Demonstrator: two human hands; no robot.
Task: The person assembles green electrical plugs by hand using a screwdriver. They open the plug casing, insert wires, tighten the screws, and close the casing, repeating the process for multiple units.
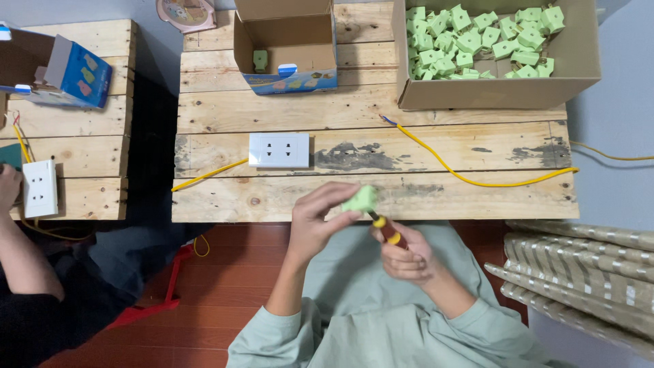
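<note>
A rough plank table (436, 197) carries a cardboard box (575, 82) of green plastic parts at its far right corner. Just past the near edge, the left hand (315, 225), forearm upright, curls shut around a smooth pale-green plastic part (361, 200). The right hand (407, 255) is fisted on a slim red-and-yellow screwdriver (390, 232), whose tip meets the part.

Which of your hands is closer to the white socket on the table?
Left. The left hand holds a green plug just below the white socket; the right hand, holding a screwdriver, sits farther right.
</note>
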